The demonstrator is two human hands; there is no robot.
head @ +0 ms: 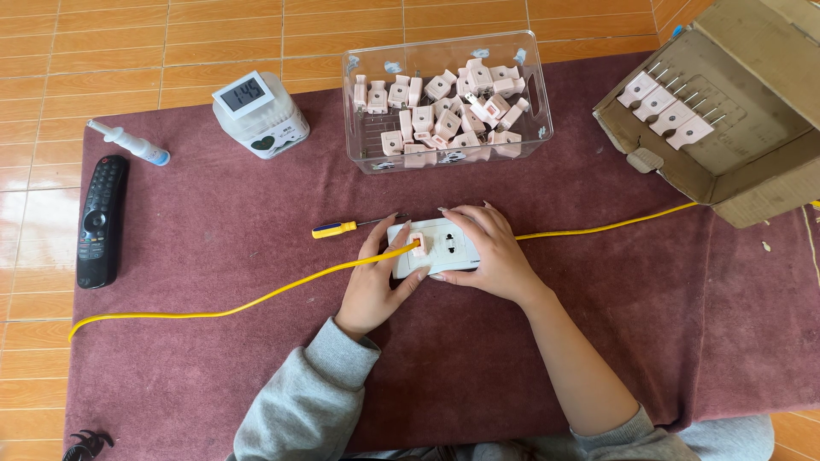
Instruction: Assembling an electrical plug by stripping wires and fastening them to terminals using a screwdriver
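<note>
While the pink plug point(417, 244) sits in the white socket block point(444, 245) mid-table on the maroon cloth point(213, 256), its yellow cable point(256, 299) could drag it askew; the left hand point(376, 277) pinches the plug, and the right hand point(487, 252) clasps the block, fingers arched

Bright, even daylight, no harsh shadows. Soft short shadows under hands on maroon cloth-covered table point(213, 358). Mild glare on glossy orange floor tiles point(26, 222) at left and on clear plastic bin point(530, 94) walls. Focus sharp throughout; slight wide-angle bending near edges.
</note>
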